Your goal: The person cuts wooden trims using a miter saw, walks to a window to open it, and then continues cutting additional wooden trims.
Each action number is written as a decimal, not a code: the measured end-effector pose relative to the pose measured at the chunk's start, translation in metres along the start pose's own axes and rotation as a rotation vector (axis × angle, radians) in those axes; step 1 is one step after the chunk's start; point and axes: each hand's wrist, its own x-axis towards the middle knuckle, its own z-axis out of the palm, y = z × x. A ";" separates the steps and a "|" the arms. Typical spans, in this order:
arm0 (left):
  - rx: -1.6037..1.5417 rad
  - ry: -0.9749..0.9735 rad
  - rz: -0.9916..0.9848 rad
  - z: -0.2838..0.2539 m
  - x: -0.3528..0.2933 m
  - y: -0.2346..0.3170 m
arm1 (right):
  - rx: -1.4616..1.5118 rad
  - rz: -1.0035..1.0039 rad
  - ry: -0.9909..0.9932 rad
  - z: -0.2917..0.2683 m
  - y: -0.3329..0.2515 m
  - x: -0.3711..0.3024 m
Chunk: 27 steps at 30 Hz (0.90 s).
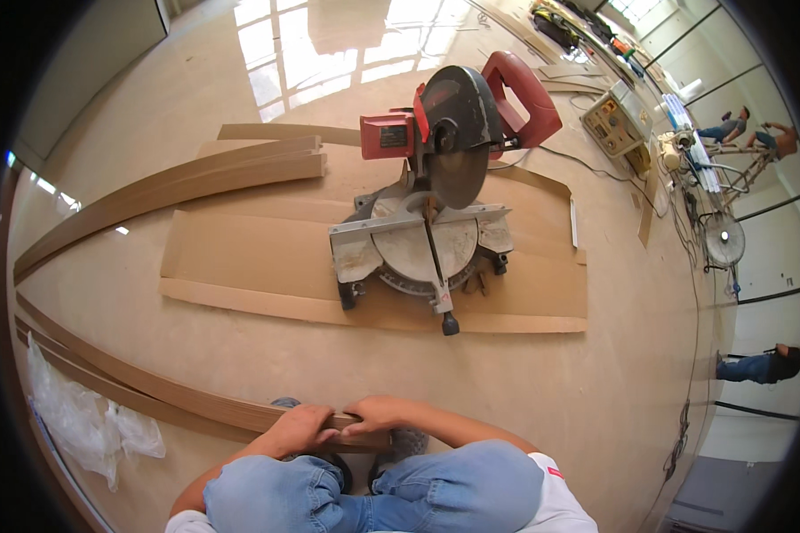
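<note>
In front of the miter saw (pixel 436 191), your left hand (pixel 298 428) and right hand (pixel 378 413), close together, clamp the wooden strip (pixel 151 386); keep it level.

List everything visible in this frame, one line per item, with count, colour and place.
red and grey mitre saw with round blade: one, on the cardboard, centre.
flat brown cardboard sheet: one, on the floor under the saw.
long brown wooden strips, far stack: several, exact count unclear, upper left on the floor.
long brown wooden strip in hand: one, with similar strips beside it, lower left.
clear plastic wrap: one heap, lower left.
beige box-shaped machine: one, upper right.
standing fan: one, white, right.
other people: three, right edge.
knees in blue jeans: two, bottom.
left hand: fingers on the strip's end.
right hand: fingers on the same end.
</note>
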 end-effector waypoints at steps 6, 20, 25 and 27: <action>0.200 1.041 -0.503 0.042 -0.082 -0.065 | 0.103 -0.044 -0.008 0.044 0.008 0.014; -1.810 1.663 -0.385 0.065 -0.123 -0.151 | 0.050 0.163 -0.029 -0.041 0.012 -0.066; -2.009 1.326 -0.326 0.089 -0.144 -0.145 | 0.143 0.113 0.031 -0.027 0.115 -0.162; -0.729 1.587 -1.382 0.079 -0.152 -0.162 | 0.123 0.246 0.007 -0.030 0.113 -0.186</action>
